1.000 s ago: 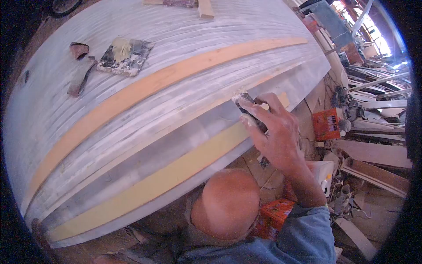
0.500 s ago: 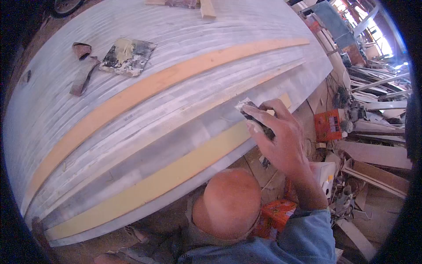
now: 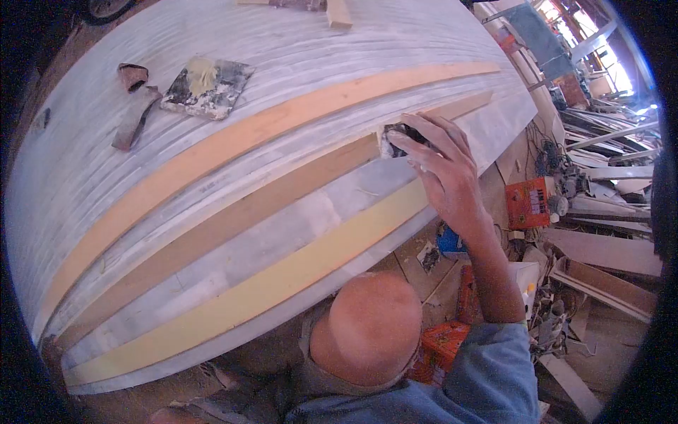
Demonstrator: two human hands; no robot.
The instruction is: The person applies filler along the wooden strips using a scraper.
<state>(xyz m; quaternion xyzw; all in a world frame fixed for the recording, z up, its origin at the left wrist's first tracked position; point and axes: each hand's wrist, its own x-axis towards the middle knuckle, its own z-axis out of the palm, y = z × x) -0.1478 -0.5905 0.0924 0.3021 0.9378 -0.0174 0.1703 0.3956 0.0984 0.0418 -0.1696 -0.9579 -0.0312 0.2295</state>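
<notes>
My right hand (image 3: pixel 441 159) is closed around a dark, putty-smeared spreader (image 3: pixel 399 140), whose pale edge meets a brown wooden strip (image 3: pixel 233 208). This strip lies lengthwise on the curved grey-white hull-like surface (image 3: pixel 282 42). Below it runs a yellowish strip (image 3: pixel 247 300), and an orange-tan strip (image 3: pixel 205 152) curves above. Farther up, a square board (image 3: pixel 208 88) carries a lump of pale putty. Beside that board lie curled sandpaper-like pieces (image 3: pixel 138 116). My left hand cannot be made out in the picture.
A bare rounded form, perhaps a knee (image 3: pixel 374 325), shows at the bottom. Orange boxes (image 3: pixel 528 203) and a blue item (image 3: pixel 450 242) are on the floor to the right. Planks (image 3: pixel 600 251) and scrap pile up behind them. Wood pieces (image 3: pixel 337 13) rest at the top.
My right hand has moved up with the spreader, from beside the yellowish strip to the middle strip. A broad brown face now shows on that strip, where a grey band appeared before.
</notes>
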